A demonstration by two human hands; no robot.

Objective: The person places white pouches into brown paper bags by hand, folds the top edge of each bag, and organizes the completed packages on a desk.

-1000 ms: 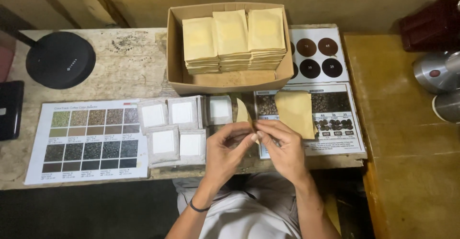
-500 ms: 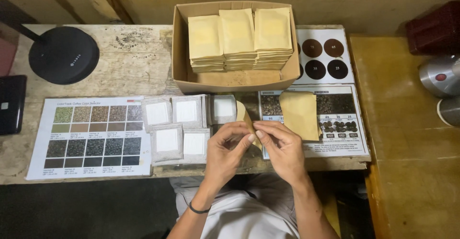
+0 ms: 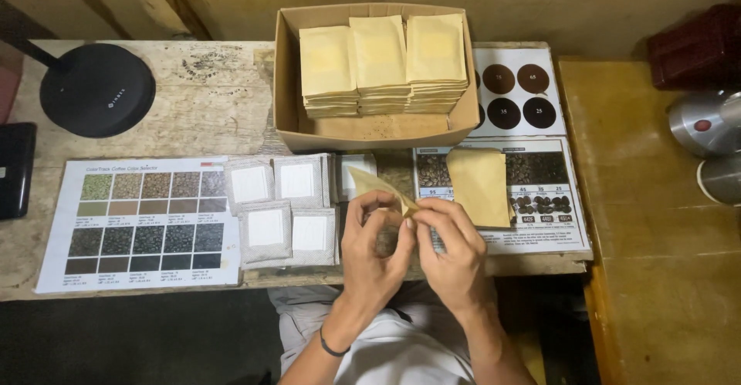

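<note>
both hands meet just over the near edge of the table. the left hand and the right hand are pinched together on one tan paper pouch, fingertips nearly touching, and the pouch sticks up and away to the left from between them, tilted. whether its mouth is open cannot be told.

just past the right hand a second tan pouch lies flat on a printed sheet with bean pictures. just left of the left hand sits a cluster of small white filter bags, and beyond those a colour chart. further ahead of both hands stands an open cardboard box holding three stacks of tan pouches. well off to the left, a round black lamp base.
</note>
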